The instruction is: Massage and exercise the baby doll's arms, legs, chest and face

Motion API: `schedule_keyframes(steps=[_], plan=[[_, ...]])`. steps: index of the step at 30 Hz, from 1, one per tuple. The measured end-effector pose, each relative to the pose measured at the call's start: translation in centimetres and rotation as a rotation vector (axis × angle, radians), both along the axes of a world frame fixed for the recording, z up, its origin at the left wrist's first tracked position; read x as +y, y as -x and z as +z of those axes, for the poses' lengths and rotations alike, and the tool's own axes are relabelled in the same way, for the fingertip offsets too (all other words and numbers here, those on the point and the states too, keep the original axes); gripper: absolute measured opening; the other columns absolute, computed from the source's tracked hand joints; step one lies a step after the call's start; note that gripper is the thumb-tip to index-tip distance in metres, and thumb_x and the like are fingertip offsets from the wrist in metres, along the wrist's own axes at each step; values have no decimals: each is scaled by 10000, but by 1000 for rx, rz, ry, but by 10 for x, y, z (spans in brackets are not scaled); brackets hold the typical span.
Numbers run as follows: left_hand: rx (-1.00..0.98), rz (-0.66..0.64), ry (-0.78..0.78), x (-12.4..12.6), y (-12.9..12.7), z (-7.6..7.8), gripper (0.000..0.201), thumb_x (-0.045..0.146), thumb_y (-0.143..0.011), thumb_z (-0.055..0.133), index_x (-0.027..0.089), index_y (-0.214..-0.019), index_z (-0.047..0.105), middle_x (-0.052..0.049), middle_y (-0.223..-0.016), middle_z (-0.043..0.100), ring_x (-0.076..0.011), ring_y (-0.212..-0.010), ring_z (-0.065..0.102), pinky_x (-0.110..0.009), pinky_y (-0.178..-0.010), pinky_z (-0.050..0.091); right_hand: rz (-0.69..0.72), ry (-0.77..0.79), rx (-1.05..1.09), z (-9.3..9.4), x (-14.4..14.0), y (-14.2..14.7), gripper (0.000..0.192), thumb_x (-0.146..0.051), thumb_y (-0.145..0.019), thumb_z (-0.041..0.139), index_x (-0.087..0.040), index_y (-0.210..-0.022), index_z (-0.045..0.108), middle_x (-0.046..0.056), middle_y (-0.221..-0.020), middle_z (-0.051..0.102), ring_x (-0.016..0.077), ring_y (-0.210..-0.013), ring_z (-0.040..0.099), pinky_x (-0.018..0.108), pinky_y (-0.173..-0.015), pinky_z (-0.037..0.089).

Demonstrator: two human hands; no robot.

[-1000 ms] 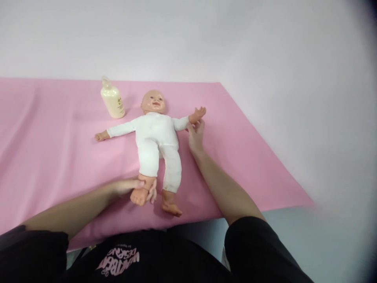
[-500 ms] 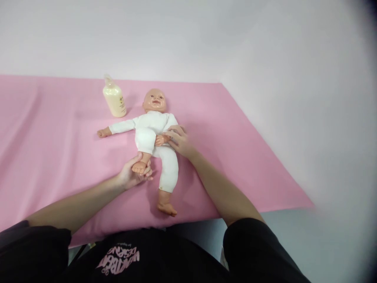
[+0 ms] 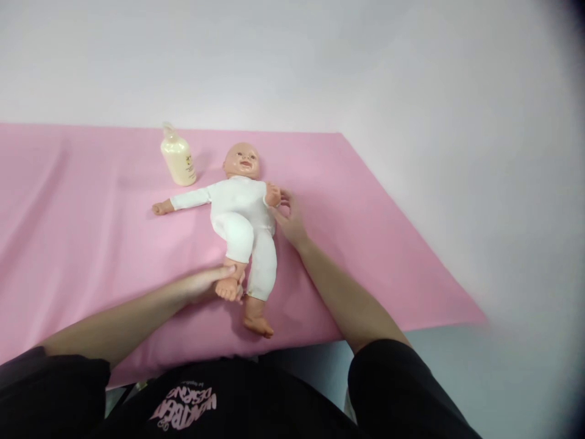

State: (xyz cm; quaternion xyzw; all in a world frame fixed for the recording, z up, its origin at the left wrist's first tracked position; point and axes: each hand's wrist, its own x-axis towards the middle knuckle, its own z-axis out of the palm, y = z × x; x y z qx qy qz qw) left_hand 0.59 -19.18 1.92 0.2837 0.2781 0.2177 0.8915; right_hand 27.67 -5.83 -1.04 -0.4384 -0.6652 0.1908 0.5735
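Note:
A baby doll (image 3: pixel 242 201) with a white cloth body lies on its back, its head toward the wall and its feet toward me. My left hand (image 3: pixel 217 281) is closed around the ankle of the doll's leg on the left, thumb on top, with the other fingers partly hidden beneath. That leg is bent a little at the knee. At the doll's right-hand side in view, my right hand (image 3: pixel 290 216) holds its arm near the wrist, the doll's hand raised above its chest. The doll's other arm stretches out flat to the left.
A pump bottle (image 3: pixel 178 161) of pale yellow liquid stands to the left of the doll's head. Pink cloth (image 3: pixel 105 213) covers the table, with soft folds at the left. A pale wall (image 3: pixel 274 67) rises behind the far edge.
The doll's held leg has come down toward me and straightened somewhat with my left hand. Its arm has gone from across the belly up and out to the right with my right hand.

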Motion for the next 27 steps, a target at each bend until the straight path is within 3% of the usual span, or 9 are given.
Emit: schedule_keyframes(steps=[3, 6, 10, 15, 19, 23, 25, 27], plan=[[-15, -335, -120, -3, 6, 11, 447, 514, -721, 912, 166, -891, 689, -53, -749, 678, -254, -781, 692, -403, -807, 568, -56, 74, 214, -5, 9, -5, 581, -595, -865, 718, -304, -1329, 525, 81, -1315, 635, 216, -1104, 665, 401, -955, 587], [-38, -549, -325, -2, 9, 21, 567, 645, -702, 888, 182, -970, 703, -80, -906, 720, -270, -915, 704, -406, -883, 564, -90, 125, 396, -9, 17, -13, 590, -579, -864, 696, -303, -1337, 475, 87, -1360, 604, 214, -1170, 661, 408, -988, 591], [-32, -609, -474, 0, 6, 22, 541, 675, -753, 838, 204, -988, 714, -94, -1011, 734, -284, -1026, 709, -405, -922, 574, -159, 293, 644, -17, 28, -25, 525, -539, -909, 615, -301, -1335, 424, 104, -1427, 571, 230, -1254, 657, 506, -1041, 588], [-105, -714, -422, -2, 3, 18, 559, 620, -828, 800, 193, -1179, 715, -113, -1126, 735, -313, -1167, 710, -419, -955, 587, -147, 387, 757, -29, 41, -36, 526, -533, -897, 647, -286, -1305, 427, 120, -1428, 572, 223, -1271, 670, 513, -1063, 594], [-69, -719, -399, -2, 7, 17, 582, 651, -766, 838, 209, -1122, 706, -107, -1029, 746, -322, -1082, 731, -422, -886, 593, -123, 343, 668, -32, 40, -38, 666, -564, -867, 693, -327, -1400, 371, 119, -1472, 537, 224, -1247, 680, 494, -1008, 628], [-210, -647, -308, 0, 10, 17, 619, 789, -725, 771, 221, -933, 642, -87, -716, 688, -335, -897, 724, -459, -835, 571, -109, 304, 577, -21, 30, -31, 772, -588, -888, 655, -327, -1492, 251, 160, -1558, 467, 241, -1294, 660, 493, -1004, 625], [-255, -526, -246, 2, 10, 15, 627, 826, -704, 752, 227, -820, 605, -59, -562, 597, -329, -801, 695, -465, -812, 558, -74, 196, 508, -12, 22, -24, 808, -591, -885, 675, -325, -1510, 236, 168, -1611, 422, 251, -1375, 607, 504, -1071, 589], [-228, -309, -167, 4, 9, 13, 633, 859, -745, 680, 236, -737, 565, -28, -464, 490, -300, -708, 644, -452, -783, 550, -26, 50, 400, -4, 14, -15, 809, -608, -883, 692, -327, -1514, 270, 155, -1670, 359, 258, -1477, 516, 505, -1160, 527]])
